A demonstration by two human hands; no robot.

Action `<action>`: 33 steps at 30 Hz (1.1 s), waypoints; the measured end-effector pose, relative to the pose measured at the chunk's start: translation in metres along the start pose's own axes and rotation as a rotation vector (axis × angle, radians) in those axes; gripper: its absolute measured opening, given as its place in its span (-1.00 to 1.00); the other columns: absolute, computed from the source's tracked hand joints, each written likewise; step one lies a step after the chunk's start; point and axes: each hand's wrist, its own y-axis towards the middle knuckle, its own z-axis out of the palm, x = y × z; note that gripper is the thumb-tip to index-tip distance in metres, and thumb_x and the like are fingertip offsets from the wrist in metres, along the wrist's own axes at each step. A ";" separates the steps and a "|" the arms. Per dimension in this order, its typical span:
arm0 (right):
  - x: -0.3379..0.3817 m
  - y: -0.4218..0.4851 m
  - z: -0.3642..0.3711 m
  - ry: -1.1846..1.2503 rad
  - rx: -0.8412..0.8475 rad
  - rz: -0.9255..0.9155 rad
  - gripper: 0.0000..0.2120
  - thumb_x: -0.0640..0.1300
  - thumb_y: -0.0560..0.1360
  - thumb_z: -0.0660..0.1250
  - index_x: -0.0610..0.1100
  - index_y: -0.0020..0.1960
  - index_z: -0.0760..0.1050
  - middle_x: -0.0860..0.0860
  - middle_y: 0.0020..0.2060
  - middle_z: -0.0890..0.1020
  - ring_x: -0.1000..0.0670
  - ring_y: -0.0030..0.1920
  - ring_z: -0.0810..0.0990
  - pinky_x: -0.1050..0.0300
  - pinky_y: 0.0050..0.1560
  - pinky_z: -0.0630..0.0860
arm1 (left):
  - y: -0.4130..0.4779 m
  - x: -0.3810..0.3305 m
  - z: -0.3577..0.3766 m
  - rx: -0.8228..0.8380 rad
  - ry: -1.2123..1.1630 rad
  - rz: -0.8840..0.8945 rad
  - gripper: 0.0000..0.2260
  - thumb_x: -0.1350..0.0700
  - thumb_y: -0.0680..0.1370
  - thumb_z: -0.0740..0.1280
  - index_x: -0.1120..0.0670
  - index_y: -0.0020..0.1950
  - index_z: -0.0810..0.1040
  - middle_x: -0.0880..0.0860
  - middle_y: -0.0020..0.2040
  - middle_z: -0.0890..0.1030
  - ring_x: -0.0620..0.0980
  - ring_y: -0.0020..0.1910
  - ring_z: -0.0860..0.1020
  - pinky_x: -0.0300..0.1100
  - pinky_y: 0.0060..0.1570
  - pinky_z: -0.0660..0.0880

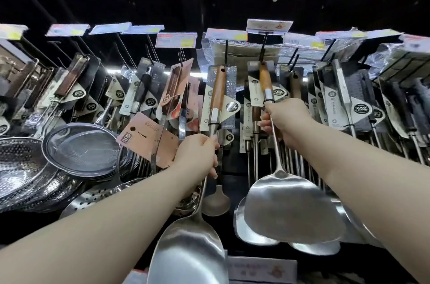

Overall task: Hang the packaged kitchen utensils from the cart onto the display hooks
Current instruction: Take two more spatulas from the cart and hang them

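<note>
My left hand (197, 153) grips the steel shaft of a wood-handled spatula (193, 248); its handle top (220, 81) reaches up to a black display hook (226, 51). My right hand (286, 120) holds the shaft of a second wood-handled turner (293, 209), whose handle (265, 79) sits at the neighbouring hook (264, 44). Both utensils carry card packaging around the handle. The cart is out of view.
Rows of packaged utensils hang on hooks across the wall, with price tags (175, 39) above. Steel strainers and colanders (79, 148) are stacked at the left. More turners hang behind my right hand (253, 228). A pink card package (146, 137) hangs near my left wrist.
</note>
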 end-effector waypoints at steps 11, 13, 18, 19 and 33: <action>-0.046 0.029 0.009 0.044 0.016 0.212 -0.81 -0.22 0.62 0.02 -0.23 -0.06 0.37 -0.11 -0.39 0.40 0.01 -0.78 0.41 0.34 -0.74 0.32 | 0.008 -0.002 0.004 -0.027 0.019 0.039 -0.74 0.04 0.61 0.11 0.08 -0.17 0.50 0.00 -0.48 0.44 -0.10 -0.66 0.37 -0.37 -0.61 0.31; -0.056 0.030 0.013 0.045 0.057 0.207 -0.83 -0.24 0.63 0.00 -0.16 0.10 0.35 -0.08 -0.40 0.36 0.02 -0.79 0.37 0.37 -0.76 0.28 | 0.009 0.000 0.004 -0.036 0.021 0.032 -0.74 0.04 0.61 0.11 0.09 -0.16 0.50 0.00 -0.49 0.44 -0.10 -0.66 0.37 -0.35 -0.59 0.31; -0.082 0.046 0.026 -0.065 0.017 0.145 -0.71 -0.21 0.62 0.10 -0.40 0.20 0.40 -0.14 -0.42 0.36 -0.08 -0.57 0.43 0.20 -0.64 0.35 | 0.013 0.003 0.005 -0.049 0.008 0.022 -0.73 0.07 0.62 0.11 0.12 -0.18 0.49 0.02 -0.50 0.43 -0.10 -0.68 0.37 -0.35 -0.62 0.31; -0.087 0.053 0.029 -0.101 -0.008 0.137 -0.75 -0.22 0.61 0.12 -0.38 0.12 0.43 -0.14 -0.44 0.37 -0.08 -0.53 0.44 0.19 -0.58 0.34 | 0.015 0.004 0.006 -0.054 0.015 0.024 -0.73 0.07 0.62 0.11 0.11 -0.19 0.49 0.01 -0.51 0.43 -0.10 -0.68 0.36 -0.34 -0.61 0.31; -0.107 0.065 0.024 -0.532 0.054 0.070 -0.69 -0.19 0.56 0.18 -0.33 0.22 0.48 -0.25 0.18 0.55 -0.23 0.21 0.52 0.08 0.05 0.46 | 0.029 -0.004 0.017 -0.028 0.011 0.078 -0.75 0.07 0.60 0.13 0.12 -0.18 0.49 0.02 -0.47 0.44 -0.09 -0.65 0.38 -0.25 -0.48 0.39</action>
